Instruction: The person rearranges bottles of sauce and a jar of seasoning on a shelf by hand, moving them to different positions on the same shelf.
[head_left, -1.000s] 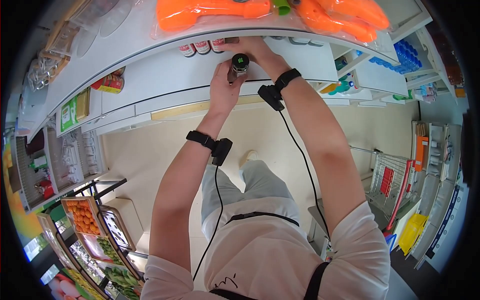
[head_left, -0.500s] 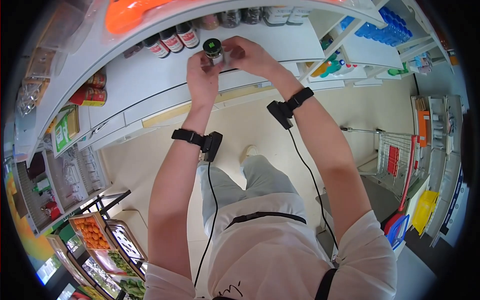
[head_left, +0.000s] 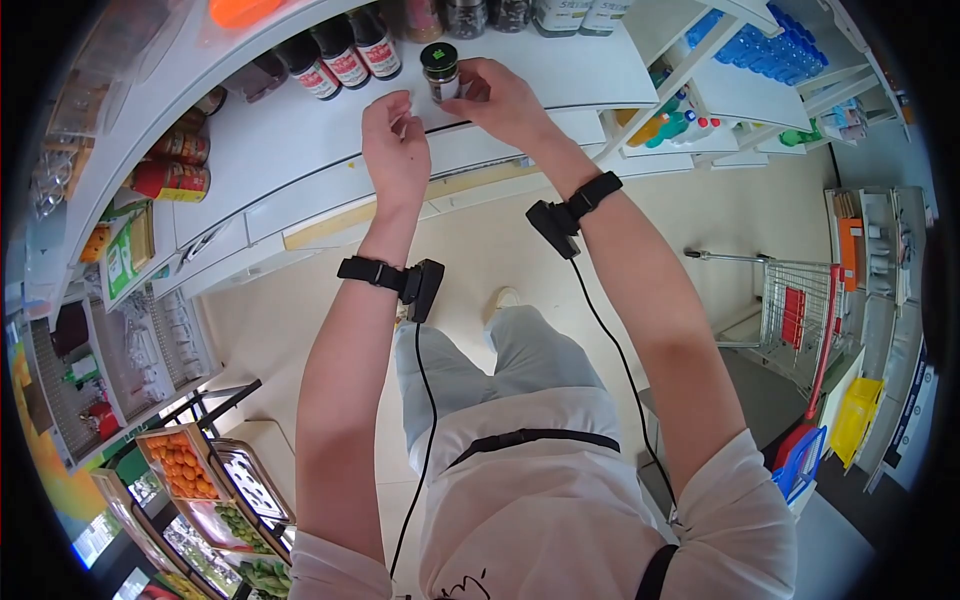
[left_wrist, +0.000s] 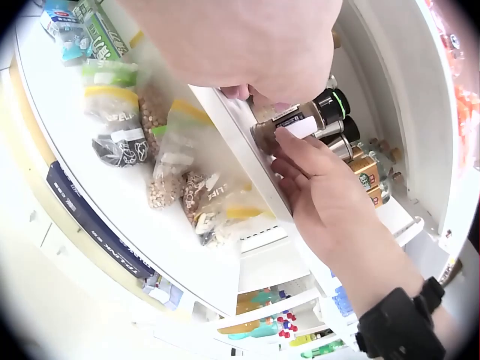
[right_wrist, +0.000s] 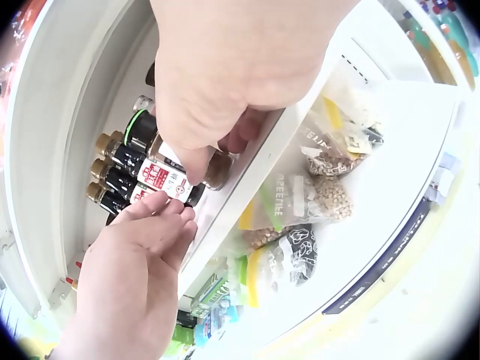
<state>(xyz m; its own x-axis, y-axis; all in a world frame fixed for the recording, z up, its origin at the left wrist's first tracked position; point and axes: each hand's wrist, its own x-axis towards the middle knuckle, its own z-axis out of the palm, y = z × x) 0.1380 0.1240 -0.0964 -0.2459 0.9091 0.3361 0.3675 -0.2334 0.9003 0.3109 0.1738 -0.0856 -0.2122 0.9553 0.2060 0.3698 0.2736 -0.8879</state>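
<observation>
A jar with a black lid [head_left: 440, 66] stands upright near the shelf's front edge, and my right hand [head_left: 505, 105] pinches its side with thumb and fingers. In the left wrist view the right hand's [left_wrist: 334, 199] thumb lies on the jar's label [left_wrist: 300, 126]. My left hand [head_left: 397, 155] is just left of the jar, apart from it, fingers loosely bent and holding nothing. The right wrist view shows the left hand [right_wrist: 131, 262] open, near bottles with red-and-white labels [right_wrist: 161, 180]. The jar's base is partly hidden there by the right hand [right_wrist: 232, 60].
Dark bottles [head_left: 345, 65] stand left of the jar, and more jars [head_left: 466, 16] behind it. Cans [head_left: 172, 180] sit at the shelf's left. Bagged dry goods [left_wrist: 172, 161] lie on a lower shelf. A shopping cart [head_left: 797, 305] is at the right.
The left hand has let go of the jar and moved slightly left. The right hand, earlier reaching behind the jar, has come round to its right side and grips it.
</observation>
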